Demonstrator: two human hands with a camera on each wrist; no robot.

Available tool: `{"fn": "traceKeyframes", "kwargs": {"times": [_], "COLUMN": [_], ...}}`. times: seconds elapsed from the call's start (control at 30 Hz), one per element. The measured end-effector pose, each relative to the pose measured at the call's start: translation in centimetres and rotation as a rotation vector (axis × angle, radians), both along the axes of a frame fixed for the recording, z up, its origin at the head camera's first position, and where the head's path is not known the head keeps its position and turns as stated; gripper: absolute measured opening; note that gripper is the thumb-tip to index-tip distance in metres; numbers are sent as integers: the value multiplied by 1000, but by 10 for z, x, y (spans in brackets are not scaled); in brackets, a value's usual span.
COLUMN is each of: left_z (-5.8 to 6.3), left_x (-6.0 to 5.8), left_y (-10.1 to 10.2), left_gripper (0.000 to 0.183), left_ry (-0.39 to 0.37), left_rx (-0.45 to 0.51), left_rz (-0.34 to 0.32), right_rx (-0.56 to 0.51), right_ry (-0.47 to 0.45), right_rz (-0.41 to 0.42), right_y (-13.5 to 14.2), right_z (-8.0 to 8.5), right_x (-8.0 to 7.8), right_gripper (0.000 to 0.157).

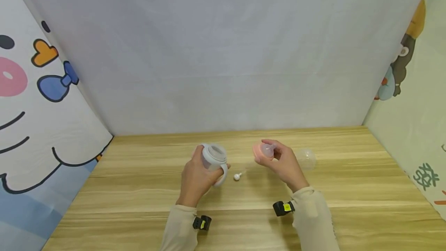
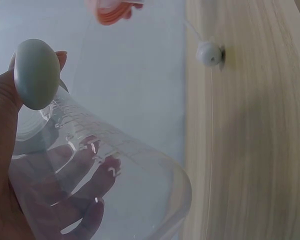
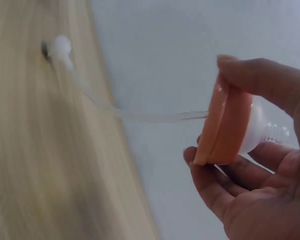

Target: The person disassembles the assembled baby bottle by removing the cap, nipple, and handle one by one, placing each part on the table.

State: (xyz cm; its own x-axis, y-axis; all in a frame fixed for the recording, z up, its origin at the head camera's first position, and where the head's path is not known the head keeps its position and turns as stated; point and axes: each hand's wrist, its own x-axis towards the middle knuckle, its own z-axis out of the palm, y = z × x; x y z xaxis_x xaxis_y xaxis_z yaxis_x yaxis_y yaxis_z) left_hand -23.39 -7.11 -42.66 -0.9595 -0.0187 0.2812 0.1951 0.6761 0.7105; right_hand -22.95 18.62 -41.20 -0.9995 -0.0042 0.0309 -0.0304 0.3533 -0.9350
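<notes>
My left hand (image 1: 196, 175) grips a clear baby bottle (image 2: 135, 170) with a pale grey-blue collar and handles, its open mouth tipped up in the head view. Printed marks run down its wall in the left wrist view. On the right, my right hand (image 1: 283, 162) pinches the orange-pink ring of a nipple cap (image 3: 225, 125) between thumb and fingers. The clear nipple (image 1: 268, 150) points toward the palm. From the underside of the ring a thin clear straw (image 3: 145, 117) runs down to a white weighted ball (image 1: 237, 176), which lies at the wooden tabletop between the hands.
A clear dome-shaped cover (image 1: 306, 159) stands on the wooden table (image 1: 139, 193) beyond my right wrist. A plain white cloth (image 1: 223, 57) hangs behind the table, and printed cloths flank it left and right. Each wrist wears a small black camera.
</notes>
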Motion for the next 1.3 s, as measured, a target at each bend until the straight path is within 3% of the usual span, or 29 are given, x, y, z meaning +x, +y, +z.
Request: {"fn": "traceKeyframes", "kwargs": {"times": [0.57, 1.07, 1.2, 1.3], "left_z": [-1, -1, -1, -1], "left_x": [0, 2, 3, 3], "left_y": [3, 4, 6, 8], "left_gripper": [68, 69, 66, 65], "left_ry": [-9, -26, -24, -18], "left_rx": [29, 25, 35, 28], "left_rz": [-24, -31, -46, -59], "right_rx": [413, 472, 448, 375], "right_ry": [-97, -91, -89, -61], "right_rz": [-78, -56, -66, -81], "right_y": [15, 16, 15, 8], "right_z": [-18, -28, -20, -7], "right_x": [-3, -3, -2, 0], "right_gripper": [60, 71, 75, 67]}}
